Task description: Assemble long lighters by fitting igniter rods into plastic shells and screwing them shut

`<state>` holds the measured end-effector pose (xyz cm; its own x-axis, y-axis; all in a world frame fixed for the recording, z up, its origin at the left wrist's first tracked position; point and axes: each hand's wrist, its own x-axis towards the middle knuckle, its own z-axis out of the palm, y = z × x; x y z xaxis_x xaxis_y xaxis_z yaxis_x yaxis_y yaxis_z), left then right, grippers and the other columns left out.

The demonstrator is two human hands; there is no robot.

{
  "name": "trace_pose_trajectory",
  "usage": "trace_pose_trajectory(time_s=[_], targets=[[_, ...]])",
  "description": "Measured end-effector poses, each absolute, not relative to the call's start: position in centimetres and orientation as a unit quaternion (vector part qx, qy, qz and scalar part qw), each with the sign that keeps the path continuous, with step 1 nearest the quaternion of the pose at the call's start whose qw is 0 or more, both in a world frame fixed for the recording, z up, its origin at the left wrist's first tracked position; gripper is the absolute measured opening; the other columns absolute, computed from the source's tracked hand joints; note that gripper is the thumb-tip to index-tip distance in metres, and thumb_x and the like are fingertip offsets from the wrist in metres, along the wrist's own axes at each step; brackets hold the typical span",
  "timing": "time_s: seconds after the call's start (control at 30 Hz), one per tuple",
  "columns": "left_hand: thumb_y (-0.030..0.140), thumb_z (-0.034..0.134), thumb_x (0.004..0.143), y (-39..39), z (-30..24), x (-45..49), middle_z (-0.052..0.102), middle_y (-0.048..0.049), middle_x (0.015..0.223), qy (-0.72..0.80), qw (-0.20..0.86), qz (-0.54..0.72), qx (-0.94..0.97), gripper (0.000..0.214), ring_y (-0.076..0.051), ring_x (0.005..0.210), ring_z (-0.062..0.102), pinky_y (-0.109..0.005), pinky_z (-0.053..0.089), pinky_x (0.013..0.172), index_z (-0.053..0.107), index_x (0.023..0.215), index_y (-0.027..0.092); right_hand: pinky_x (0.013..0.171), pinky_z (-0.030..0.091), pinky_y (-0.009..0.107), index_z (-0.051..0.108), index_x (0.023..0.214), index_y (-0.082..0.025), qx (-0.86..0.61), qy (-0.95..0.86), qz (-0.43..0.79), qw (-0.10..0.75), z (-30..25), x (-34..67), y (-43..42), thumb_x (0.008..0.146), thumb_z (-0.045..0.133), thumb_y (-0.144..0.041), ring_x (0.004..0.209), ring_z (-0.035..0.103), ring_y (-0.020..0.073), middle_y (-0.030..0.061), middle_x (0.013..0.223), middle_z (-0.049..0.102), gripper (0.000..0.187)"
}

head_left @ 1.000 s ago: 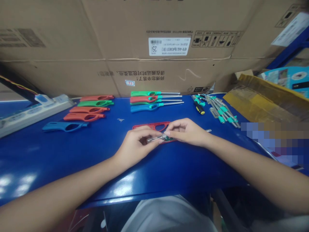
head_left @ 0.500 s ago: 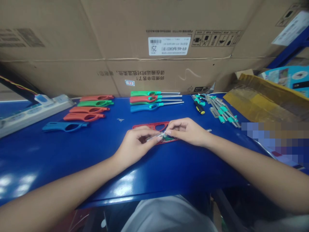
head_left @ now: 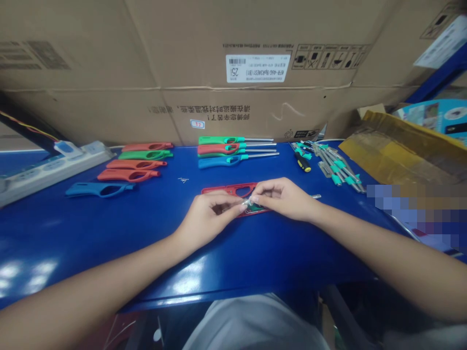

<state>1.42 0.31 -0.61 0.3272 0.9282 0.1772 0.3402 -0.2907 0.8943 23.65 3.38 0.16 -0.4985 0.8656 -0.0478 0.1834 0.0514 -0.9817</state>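
Note:
A red lighter shell half (head_left: 226, 189) lies open on the blue table (head_left: 109, 228) in front of me. My left hand (head_left: 207, 216) is closed in a pinch on a small clear tube-like part (head_left: 233, 208) held just over the shell's near edge. My right hand (head_left: 282, 197) is also pinched, its fingertips meeting the left hand's at the same part, over a green piece (head_left: 255, 209) in the shell. A thin metal rod (head_left: 315, 196) sticks out to the right from under my right hand.
Assembled long lighters (head_left: 233, 150) lie in a row at the back centre. Empty red, green and blue shell halves (head_left: 131, 167) lie back left, beside a power strip (head_left: 47, 163). Inner assemblies and a screwdriver (head_left: 302, 163) sit back right. Cardboard boxes (head_left: 233, 73) wall the back.
The clear part between my fingertips has tilted slightly and my left fingers have curled in closer to the right hand. Both hands stay over the red shell.

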Motion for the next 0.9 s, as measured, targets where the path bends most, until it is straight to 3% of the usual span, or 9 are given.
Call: trace_pose_trajectory(time_s=[0.37,0.63,0.9], targets=[[0.037,0.080,0.081,0.67,-0.64,1.09,0.079,-0.0067,0.090,0.451,0.385,0.386,0.706,0.020,-0.015,0.069,0.067,-0.025,0.051,0.061,0.083,0.091,0.019,0.072,0.052,0.029,0.077,0.086,-0.016,-0.405,-0.632,0.586,0.305,0.12,23.83,3.72,0.073,0.082,-0.047,0.080,0.067,0.0159,0.0051,0.088,0.076,0.034],[0.040,0.079,0.081,0.69,-0.65,0.88,0.080,-0.0084,0.095,0.464,0.399,0.384,0.691,0.025,-0.019,0.076,0.071,-0.029,0.053,0.066,0.083,0.095,0.019,0.073,0.049,0.028,0.071,0.080,-0.016,-0.404,-0.619,0.601,0.305,0.30,23.83,3.78,0.072,0.083,-0.044,0.074,0.063,0.0122,0.0009,0.079,0.070,0.031],[0.037,0.078,0.084,0.61,-0.83,1.02,0.079,-0.0067,0.089,0.449,0.397,0.379,0.705,0.022,-0.015,0.068,0.065,-0.025,0.049,0.060,0.083,0.094,0.018,0.075,0.050,0.028,0.071,0.081,-0.016,-0.394,-0.641,0.583,0.306,0.17,23.76,3.45,0.076,0.081,-0.041,0.074,0.063,0.0129,0.0014,0.079,0.070,0.028]])
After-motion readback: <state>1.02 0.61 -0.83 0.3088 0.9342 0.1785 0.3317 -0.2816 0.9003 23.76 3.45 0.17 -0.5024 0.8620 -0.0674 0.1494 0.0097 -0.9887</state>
